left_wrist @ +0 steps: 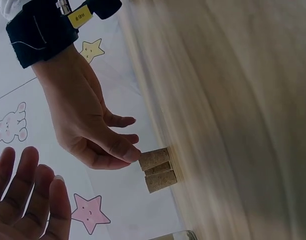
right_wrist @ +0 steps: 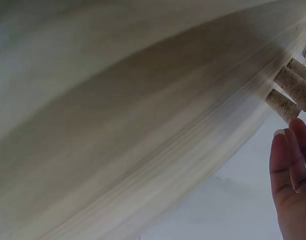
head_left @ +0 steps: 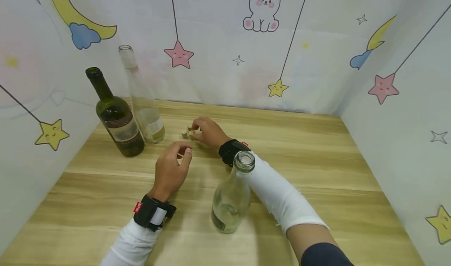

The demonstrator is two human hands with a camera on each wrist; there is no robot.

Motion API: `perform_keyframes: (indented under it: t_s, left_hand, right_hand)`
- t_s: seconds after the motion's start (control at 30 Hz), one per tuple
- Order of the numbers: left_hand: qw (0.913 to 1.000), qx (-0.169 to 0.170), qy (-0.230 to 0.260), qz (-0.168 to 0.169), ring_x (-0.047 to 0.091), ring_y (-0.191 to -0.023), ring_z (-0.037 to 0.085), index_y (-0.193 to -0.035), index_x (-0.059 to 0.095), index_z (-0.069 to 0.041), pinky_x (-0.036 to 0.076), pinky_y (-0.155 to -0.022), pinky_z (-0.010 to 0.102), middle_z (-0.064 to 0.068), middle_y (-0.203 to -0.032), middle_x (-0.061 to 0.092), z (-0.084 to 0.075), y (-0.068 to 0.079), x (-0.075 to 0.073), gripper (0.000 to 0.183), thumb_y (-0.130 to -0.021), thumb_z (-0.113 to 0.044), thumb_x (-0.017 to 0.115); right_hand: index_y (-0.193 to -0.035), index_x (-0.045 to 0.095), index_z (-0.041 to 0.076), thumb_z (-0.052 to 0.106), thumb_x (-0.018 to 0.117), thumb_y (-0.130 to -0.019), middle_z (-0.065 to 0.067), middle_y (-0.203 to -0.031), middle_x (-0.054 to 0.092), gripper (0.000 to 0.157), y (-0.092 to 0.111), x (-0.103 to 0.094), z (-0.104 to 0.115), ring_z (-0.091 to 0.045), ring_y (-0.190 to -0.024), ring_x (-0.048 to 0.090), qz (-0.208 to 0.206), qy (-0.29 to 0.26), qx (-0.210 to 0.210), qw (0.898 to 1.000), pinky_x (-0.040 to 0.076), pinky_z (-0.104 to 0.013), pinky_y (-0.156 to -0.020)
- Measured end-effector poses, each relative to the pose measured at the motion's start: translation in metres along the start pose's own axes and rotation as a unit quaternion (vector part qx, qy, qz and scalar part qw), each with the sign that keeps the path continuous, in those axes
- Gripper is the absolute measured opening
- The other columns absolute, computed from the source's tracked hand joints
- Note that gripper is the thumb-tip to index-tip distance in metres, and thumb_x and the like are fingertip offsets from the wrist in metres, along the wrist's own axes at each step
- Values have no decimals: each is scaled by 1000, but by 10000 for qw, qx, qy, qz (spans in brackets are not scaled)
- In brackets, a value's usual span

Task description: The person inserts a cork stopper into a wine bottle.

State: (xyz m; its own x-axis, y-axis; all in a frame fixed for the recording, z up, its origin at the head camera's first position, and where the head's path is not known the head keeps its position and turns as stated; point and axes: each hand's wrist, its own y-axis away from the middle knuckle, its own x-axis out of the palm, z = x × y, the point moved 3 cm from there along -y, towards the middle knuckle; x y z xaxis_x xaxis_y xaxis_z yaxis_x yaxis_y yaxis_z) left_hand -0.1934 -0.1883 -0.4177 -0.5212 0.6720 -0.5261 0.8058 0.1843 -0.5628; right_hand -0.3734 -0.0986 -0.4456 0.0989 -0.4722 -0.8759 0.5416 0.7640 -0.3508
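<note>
Three short brown corks stand close together on the wooden table, seen as a small cluster [head_left: 184, 134] in the head view; the nearest cork [right_wrist: 283, 106] shows in the right wrist view. My right hand [head_left: 211, 133] is beside them, fingertips at the top of one cork [left_wrist: 153, 159], not visibly curled round it. Nearer to me, my left hand [head_left: 170, 170] hovers with loosely bent fingers, holding nothing. An uncorked clear glass bottle [head_left: 230, 203] stands upright in front, next to my right forearm.
At the back left stand a dark green wine bottle [head_left: 119, 125] with a label and a clear bottle [head_left: 144, 105], both with open necks. Fabric walls [head_left: 218, 82] printed with stars enclose the wooden table [head_left: 299, 141] at the back and sides.
</note>
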Motion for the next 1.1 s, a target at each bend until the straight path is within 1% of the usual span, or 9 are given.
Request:
perform_keyframes:
  t_s: [0.1,0.27,0.37,0.47,0.6,0.7,0.87,0.97,1.1]
  left_hand:
    - [10000,38,58,43,67,-84,26,-105,71,-3,58,-70,45,10,-95,72,-7,3,7,14,-96,-11,63]
    - [9999,60,82,109,67,-84,26,-104,71,-5,58,-70,43,8,-95,72,-17,6,13,13,-96,-11,62]
    - [9999,63,77,138,67,-84,25,-103,71,-6,58,-70,42,8,-94,72,-21,8,16,12,-95,-11,63]
    - [9998,99,63,151,67,-84,24,-102,71,-7,58,-70,42,8,-94,72,-24,8,18,12,-95,-11,63]
    - [9996,167,88,196,67,-85,24,-104,71,-6,58,-71,43,8,-95,73,-27,8,19,13,-96,-11,62]
    - [9995,218,124,211,67,-85,25,-104,71,-5,58,-71,44,9,-95,72,-29,9,18,14,-96,-11,62]
    - [9988,379,247,181,66,-83,25,-102,71,-5,57,-70,45,9,-92,72,-33,12,12,11,-96,-8,62]
    - [9978,554,320,181,66,-83,24,-103,70,-6,57,-71,45,9,-91,71,-41,10,8,10,-96,-7,63]
    - [9953,817,478,211,66,-84,24,-103,70,-6,57,-72,44,8,-92,71,-57,5,2,10,-96,-6,62]
  right_hand:
    - [-94,65,3,12,75,-89,-9,-94,68,15,4,-5,0,-22,-90,61,59,-112,147,9998,54,-36,-82]
    - [-88,64,3,6,73,-88,-7,-86,66,9,12,-8,-2,-20,-81,59,200,-282,416,9985,53,-34,-75]
    - [-87,64,4,5,71,-89,-6,-85,66,7,19,-12,-3,-19,-80,59,232,-239,425,9985,53,-33,-74]
    - [-90,64,5,7,71,-90,-6,-87,66,7,27,-25,1,-19,-83,61,226,-72,327,9992,53,-33,-77]
    - [-93,65,5,10,72,-91,-7,-91,67,8,41,-50,13,-21,-86,62,66,-87,62,9999,54,-34,-79]
    - [-95,66,5,10,73,-91,-8,-93,68,9,51,-72,25,-23,-87,64,-75,-287,-106,9995,56,-35,-79]
    - [-98,68,4,8,74,-91,-9,-94,69,10,72,-110,48,-21,-85,66,-341,-649,-302,9968,59,-37,-77]
    - [-99,68,3,6,75,-89,-9,-92,70,12,87,-133,63,-19,-83,67,-468,-838,-474,9943,60,-35,-75]
    - [-101,68,3,5,76,-88,-7,-93,70,15,109,-161,78,-16,-82,66,-639,-975,-647,9911,59,-33,-75]
